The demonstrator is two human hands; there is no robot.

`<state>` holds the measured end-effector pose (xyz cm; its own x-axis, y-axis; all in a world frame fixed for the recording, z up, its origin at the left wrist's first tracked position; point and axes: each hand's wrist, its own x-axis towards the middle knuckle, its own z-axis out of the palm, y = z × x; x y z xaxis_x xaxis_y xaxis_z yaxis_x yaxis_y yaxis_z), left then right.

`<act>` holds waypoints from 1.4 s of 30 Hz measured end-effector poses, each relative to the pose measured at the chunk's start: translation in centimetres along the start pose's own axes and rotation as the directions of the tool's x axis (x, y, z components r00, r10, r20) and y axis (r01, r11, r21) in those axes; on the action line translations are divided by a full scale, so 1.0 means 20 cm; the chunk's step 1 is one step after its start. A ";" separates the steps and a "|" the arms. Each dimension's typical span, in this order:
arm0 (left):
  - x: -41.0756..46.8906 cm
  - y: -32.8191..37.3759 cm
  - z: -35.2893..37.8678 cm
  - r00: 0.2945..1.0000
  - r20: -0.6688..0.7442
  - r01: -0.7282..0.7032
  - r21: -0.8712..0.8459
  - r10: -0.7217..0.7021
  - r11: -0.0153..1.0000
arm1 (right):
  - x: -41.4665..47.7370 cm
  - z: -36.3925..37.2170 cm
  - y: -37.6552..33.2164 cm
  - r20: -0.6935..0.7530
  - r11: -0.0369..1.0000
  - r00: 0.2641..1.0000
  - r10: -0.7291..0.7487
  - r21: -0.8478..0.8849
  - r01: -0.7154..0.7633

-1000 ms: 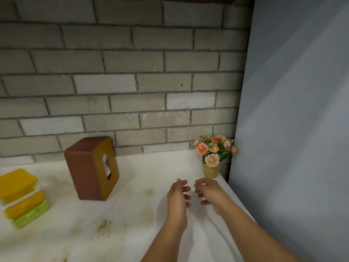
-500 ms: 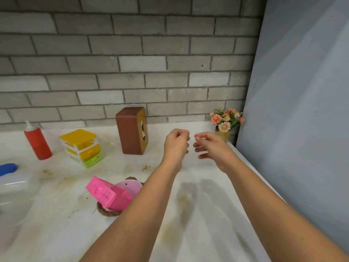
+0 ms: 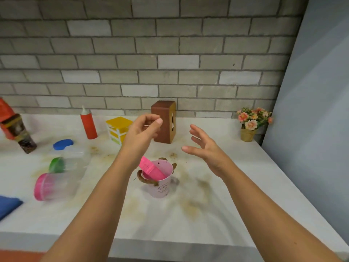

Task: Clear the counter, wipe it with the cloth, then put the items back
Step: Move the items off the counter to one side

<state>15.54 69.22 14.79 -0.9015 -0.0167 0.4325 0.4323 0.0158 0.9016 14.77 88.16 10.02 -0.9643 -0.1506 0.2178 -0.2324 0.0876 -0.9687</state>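
**Hands up and apart over a stained counter**

The left hand (image 3: 143,133) and right hand (image 3: 205,150) hover above the counter (image 3: 236,195), well apart and touching nothing on it. The right is spread with straight fingers and holds nothing. The left has curled fingers with the thumb near the forefinger; whether it pinches something thin I cannot tell. The blue cloth (image 3: 7,205) lies at the counter's far left, cut off by the frame.

The counter's front edge runs across the bottom. Its right side meets a grey panel (image 3: 311,120) and its back a brick wall (image 3: 170,53). The open stretch is at the front and right, marked with brownish stains. A pink bucket (image 3: 160,184) stands mid-counter below the left wrist, with a pink thing tilted inside. A brown box (image 3: 166,118) stands upright behind the left hand, partly covered by its fingers. Left of it are yellow drawers (image 3: 117,127), a red bottle (image 3: 88,123) and a tilted carton (image 3: 15,127), which is cut off at the edge. Clear jars (image 3: 64,167) with blue, green and pink lids are blurred, and how they lie is hard to make out. Flowers (image 3: 251,120) sit in the back right corner
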 end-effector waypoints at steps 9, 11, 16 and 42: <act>-0.14 -0.30 -0.32 0.917 -0.386 0.071 -0.090 -0.101 0.993 | -0.03 0.19 0.27 0.008 0.985 0.986 0.167 0.046 -0.167; -0.15 -0.39 -0.36 0.906 -0.378 0.153 -0.127 -0.190 0.980 | -0.03 0.23 0.32 0.001 0.977 0.979 0.206 0.053 -0.205; -0.17 -0.63 -0.39 0.883 -0.186 0.412 -0.134 -0.431 0.902 | -0.04 0.28 0.41 -0.006 0.956 0.957 0.292 0.032 -0.291; -0.09 -0.67 -0.26 0.821 0.148 0.571 -0.234 -0.551 0.787 | 0.02 0.35 0.41 -0.076 0.951 0.948 0.309 0.040 -0.306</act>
<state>11.59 63.78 1.99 -0.9818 0.1252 -0.1431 -0.1691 -0.2311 0.9581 13.37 82.02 1.43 -0.9957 -0.0406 -0.0833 0.0794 0.0904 -0.9927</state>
